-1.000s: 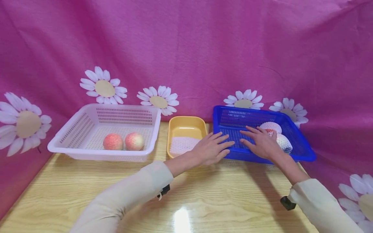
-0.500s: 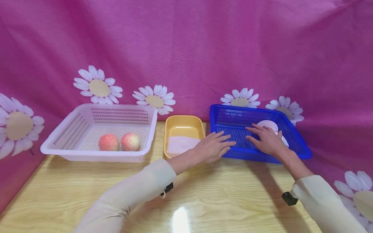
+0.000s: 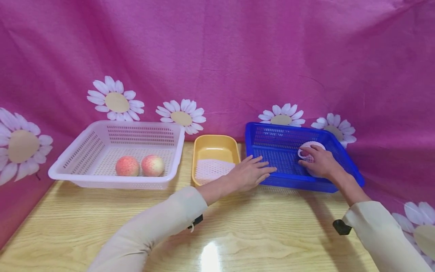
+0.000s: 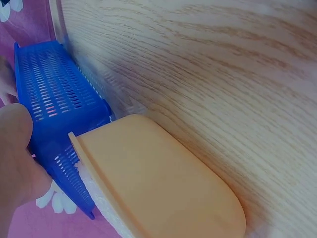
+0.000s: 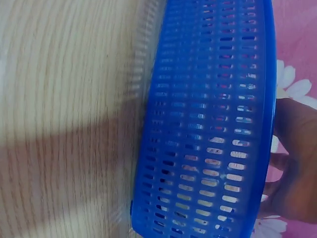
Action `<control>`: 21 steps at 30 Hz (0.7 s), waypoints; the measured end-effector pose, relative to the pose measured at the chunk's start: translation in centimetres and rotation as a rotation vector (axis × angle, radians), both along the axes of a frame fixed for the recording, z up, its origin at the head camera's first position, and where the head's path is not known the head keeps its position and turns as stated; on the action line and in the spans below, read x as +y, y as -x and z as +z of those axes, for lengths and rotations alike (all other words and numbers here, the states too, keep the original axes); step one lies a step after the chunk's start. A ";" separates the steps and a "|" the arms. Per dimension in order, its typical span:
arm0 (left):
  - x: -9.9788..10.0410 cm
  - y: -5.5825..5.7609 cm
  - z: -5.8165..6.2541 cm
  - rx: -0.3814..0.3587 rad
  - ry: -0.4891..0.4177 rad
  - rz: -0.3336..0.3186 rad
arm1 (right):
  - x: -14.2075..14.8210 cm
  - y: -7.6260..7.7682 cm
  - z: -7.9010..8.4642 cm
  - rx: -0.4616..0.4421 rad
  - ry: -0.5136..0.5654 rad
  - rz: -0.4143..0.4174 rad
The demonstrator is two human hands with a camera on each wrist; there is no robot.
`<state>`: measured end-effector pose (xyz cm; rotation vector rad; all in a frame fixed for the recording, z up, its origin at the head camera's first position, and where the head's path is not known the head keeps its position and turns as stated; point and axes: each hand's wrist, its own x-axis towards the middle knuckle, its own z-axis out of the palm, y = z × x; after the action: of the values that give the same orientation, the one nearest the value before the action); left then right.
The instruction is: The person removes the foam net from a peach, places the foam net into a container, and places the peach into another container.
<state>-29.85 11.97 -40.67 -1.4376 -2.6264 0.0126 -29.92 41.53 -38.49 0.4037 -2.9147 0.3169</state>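
My right hand reaches into the blue basket, its fingers and thumb around a peach in a white foam net. Reddish skin shows through the net's opening. A second pale netted shape lies mostly hidden under that hand. In the right wrist view, the fingers hang over the basket's rim. My left hand is spread palm down with straight fingers, close over the blue basket's near left corner, and it holds nothing. Beneath its wrist stands a yellow tray with an empty white foam net inside.
At the left, a white basket holds two bare peaches, a red one and a paler one. All containers stand along the back of the wooden table, before a magenta flowered cloth.
My right hand has come down from above the blue basket onto the netted peach, which has shifted slightly and turned. The left hand stays nearly still. The head view has swung a little.
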 end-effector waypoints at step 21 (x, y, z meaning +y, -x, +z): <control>-0.2 -0.2 -0.1 0.004 -0.056 -0.016 | 2.1 -0.8 -0.8 -0.174 0.116 -0.392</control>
<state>-29.68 11.80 -40.80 -1.4393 -2.5898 -0.0591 -29.12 43.65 -39.28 -0.2239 -3.0309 0.4759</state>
